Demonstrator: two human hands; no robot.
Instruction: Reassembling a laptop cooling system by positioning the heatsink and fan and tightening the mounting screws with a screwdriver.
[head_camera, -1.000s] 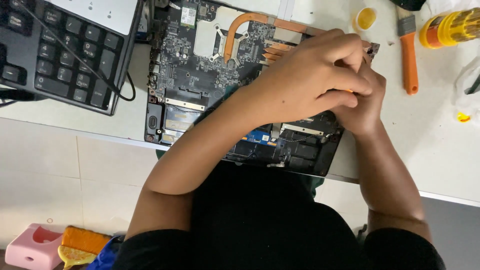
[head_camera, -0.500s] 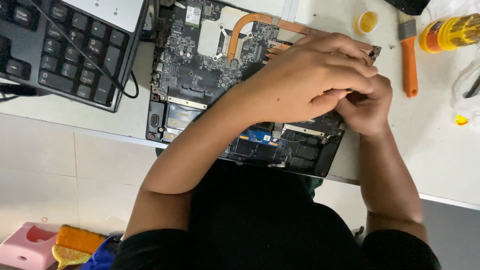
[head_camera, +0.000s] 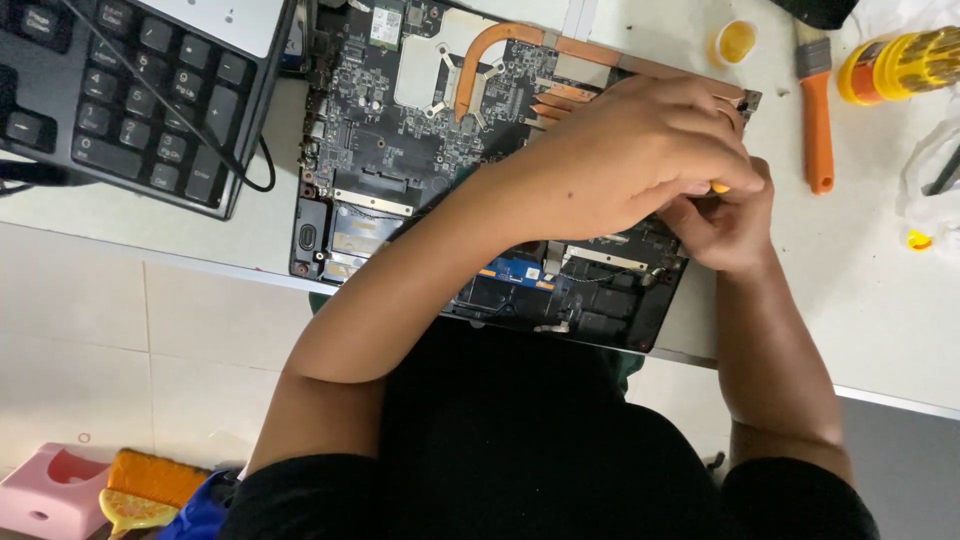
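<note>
head view: both hands (head_camera: 680, 170) work over opened laptop (head_camera: 400, 130).

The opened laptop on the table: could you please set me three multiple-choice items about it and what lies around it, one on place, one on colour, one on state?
1. Where is the black keyboard relative to the opened laptop?
A. to its left in the picture
B. on top of it
C. to its right in the picture

2. What colour is the brush handle?
A. blue
B. orange
C. white

3. How do the left hand and right hand stand?
A. both resting off the table
B. far apart, one on the keyboard
C. close together over the laptop's right part

Answers:
1 A, the keyboard fills the upper left corner.
2 B, the handle is orange beside the yellow bottle.
3 C, both hands meet above the board.
</note>
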